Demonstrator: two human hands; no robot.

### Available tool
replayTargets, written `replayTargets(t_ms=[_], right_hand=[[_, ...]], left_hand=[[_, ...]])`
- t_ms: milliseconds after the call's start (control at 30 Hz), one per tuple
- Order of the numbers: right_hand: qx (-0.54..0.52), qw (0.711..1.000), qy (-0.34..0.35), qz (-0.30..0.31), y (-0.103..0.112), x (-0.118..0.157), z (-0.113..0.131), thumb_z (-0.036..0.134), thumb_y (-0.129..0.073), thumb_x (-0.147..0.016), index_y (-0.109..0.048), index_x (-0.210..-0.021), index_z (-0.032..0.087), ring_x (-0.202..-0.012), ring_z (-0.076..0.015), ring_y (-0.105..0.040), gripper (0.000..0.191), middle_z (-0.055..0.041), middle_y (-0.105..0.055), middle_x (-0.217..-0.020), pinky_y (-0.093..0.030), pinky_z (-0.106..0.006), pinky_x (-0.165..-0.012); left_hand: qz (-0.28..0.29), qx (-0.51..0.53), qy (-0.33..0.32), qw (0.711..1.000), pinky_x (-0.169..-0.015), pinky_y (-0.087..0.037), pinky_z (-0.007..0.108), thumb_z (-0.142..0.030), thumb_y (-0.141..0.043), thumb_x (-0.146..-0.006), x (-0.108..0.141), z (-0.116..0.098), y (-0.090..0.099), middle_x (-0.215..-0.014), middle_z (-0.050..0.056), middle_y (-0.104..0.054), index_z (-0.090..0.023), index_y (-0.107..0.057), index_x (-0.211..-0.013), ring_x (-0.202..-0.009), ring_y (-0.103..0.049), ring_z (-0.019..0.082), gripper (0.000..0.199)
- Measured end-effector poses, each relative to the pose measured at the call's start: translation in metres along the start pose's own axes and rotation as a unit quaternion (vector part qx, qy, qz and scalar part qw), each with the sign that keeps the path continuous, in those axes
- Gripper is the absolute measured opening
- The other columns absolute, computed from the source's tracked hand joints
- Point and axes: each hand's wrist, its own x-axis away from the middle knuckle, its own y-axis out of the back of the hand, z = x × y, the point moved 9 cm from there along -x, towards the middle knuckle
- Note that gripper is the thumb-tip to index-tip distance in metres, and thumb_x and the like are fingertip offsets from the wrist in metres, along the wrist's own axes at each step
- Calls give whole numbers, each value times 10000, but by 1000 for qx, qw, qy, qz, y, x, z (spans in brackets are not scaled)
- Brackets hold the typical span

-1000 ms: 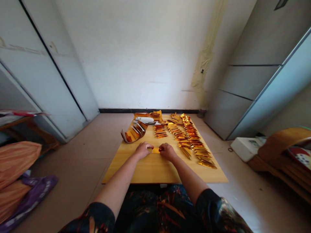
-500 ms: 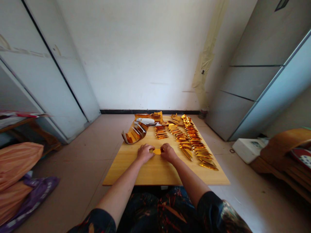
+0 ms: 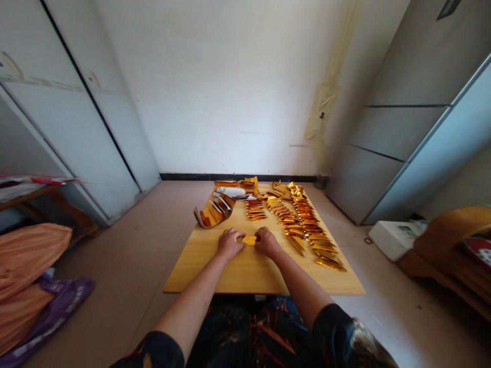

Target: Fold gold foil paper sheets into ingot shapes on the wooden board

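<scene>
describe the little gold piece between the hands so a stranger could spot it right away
On the pale wooden board, look at the near half, just in front of the rows of folded gold foil pieces. A small gold foil piece sits between the left hand and the right hand. It stands apart from its neighbours as the one piece that both hands touch.

Gold foil covers the far half of a pale wooden worktop (image 3: 245,276). Folded gold foil pieces (image 3: 303,220) lie in neat, slanting rows down its right side, the lowest (image 3: 326,260) near the right edge. A curved bundle of gold foil strips (image 3: 214,213) sits at the left, just below a white roll (image 3: 229,191) and a small gold stack (image 3: 248,185) along the far edge. A small flat gold foil piece (image 3: 249,240) lies apart from the rows, near the middle of the worktop.
</scene>
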Motion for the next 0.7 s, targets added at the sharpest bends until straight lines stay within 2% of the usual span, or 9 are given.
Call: replayTargets(t_ms=[300,467,700], right_hand=[[-36,998,14,-44,2,6,-4,46,-551,-631,-605,-821,166,-770,-134,-535,231,-23,-569,-851,-434,-229,-726],[-66,995,42,-68,4,14,-2,62,-522,-644,-604,-845,177,-786,-141,-535,246,-17,-561,-844,-436,-236,-720],[-81,992,44,-80,4,16,-3,73,-523,-647,-601,-863,178,-772,-140,-538,253,-19,-557,-858,-447,-240,-728]], left_hand=[[-11,1,-7,1000,-912,-398,292,-281,-659,-685,2,-1,1,-1063,10,-661,-259,-685,-1039,-1026,-541,202,356],[-50,-1,-65,997,-916,-400,309,-219,-616,-743,11,-13,5,-1049,29,-674,-235,-671,-1046,-1012,-546,193,308],[-63,-44,-101,992,-906,-402,337,-221,-546,-816,22,-24,5,-1046,59,-680,-231,-646,-1084,-997,-561,211,287]])
